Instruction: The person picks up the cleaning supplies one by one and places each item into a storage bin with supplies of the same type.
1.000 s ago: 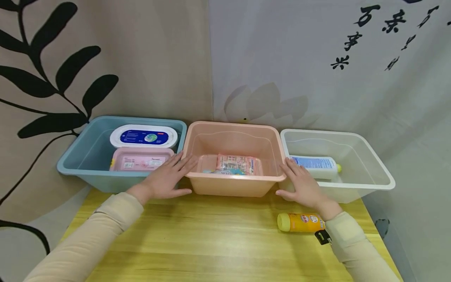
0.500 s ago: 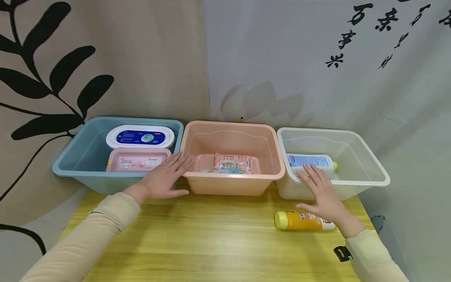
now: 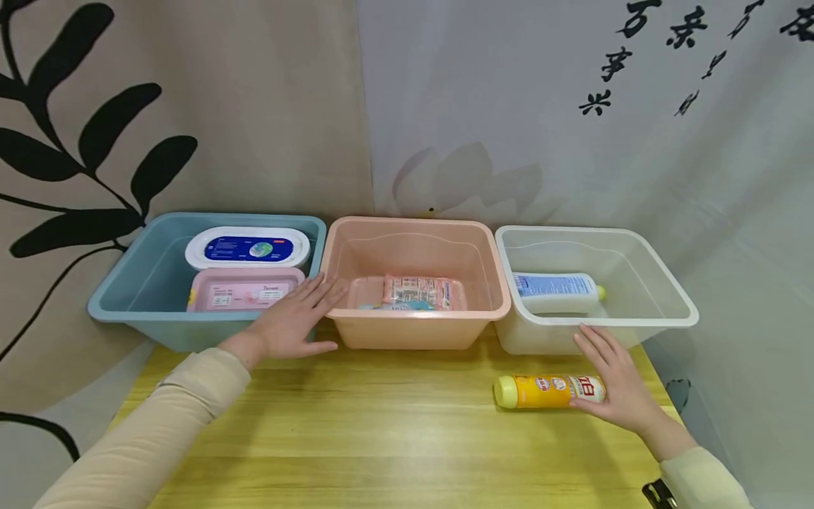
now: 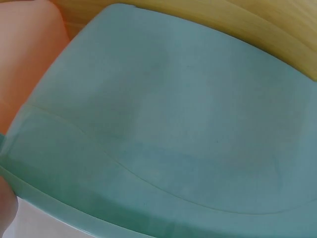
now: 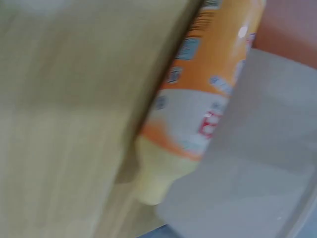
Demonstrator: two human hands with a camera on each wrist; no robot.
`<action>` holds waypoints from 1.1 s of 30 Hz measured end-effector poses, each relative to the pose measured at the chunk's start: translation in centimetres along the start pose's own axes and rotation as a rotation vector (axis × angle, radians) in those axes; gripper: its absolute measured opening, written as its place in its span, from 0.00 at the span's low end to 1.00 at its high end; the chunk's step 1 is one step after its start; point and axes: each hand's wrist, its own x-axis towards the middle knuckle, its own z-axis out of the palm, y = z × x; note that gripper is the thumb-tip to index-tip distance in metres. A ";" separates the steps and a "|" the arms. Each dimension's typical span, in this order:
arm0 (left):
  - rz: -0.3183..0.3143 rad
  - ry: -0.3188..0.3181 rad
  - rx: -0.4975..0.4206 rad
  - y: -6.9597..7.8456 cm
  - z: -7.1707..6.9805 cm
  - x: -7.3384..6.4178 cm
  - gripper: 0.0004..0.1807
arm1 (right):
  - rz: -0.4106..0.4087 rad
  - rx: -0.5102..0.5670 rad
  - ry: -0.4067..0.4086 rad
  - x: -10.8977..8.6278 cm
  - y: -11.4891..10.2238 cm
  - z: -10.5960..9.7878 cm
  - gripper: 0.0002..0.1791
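On the tabletop lies an orange and yellow bottle (image 3: 550, 392) with a pale yellow cap at its left end. My right hand (image 3: 620, 389) hovers at the bottle's right end, thumb beside it and fingers stretched toward the white bin (image 3: 610, 322). In the right wrist view the bottle (image 5: 193, 94) fills the middle, blurred. My left hand (image 3: 289, 322) rests with straight fingers where the rims of the blue bin (image 3: 159, 317) and the pink bin (image 3: 420, 331) meet. The left wrist view shows mostly the blue bin's outer wall (image 4: 173, 109).
Inside the blue bin are a white oval pack (image 3: 248, 248) and a pink pack (image 3: 244, 290). The pink bin holds plastic-wrapped packs (image 3: 420, 291). A white bottle (image 3: 559, 293) with a blue label lies in the white bin. Behind the bins hangs a printed curtain (image 3: 273, 106).
My right hand has left the white bin's left rim and moved right and down to the orange bottle's end. My left hand stays at the bin rims. The head view has shifted slightly.
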 end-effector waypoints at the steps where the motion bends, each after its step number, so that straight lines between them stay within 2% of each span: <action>1: 0.003 0.001 0.002 0.0 0.0 0.0 0.52 | 0.002 0.007 0.007 -0.4 0.2 0.0 0.53; 6: 0.008 0.009 0.001 0.0 -0.1 0.0 0.51 | 0.023 0.004 0.011 -2.0 1.1 0.4 0.53; 16: -0.001 -0.013 0.004 0.0 0.0 0.1 0.52 | 0.083 -0.029 -0.065 -4.4 2.6 1.8 0.55; 24: -0.003 -0.005 0.011 0.0 0.0 0.0 0.51 | 0.190 -0.036 -0.148 -5.7 3.3 2.3 0.56; 33: -0.007 -0.006 0.024 0.0 0.1 0.1 0.52 | 0.181 -0.053 -0.185 -6.5 4.2 3.3 0.58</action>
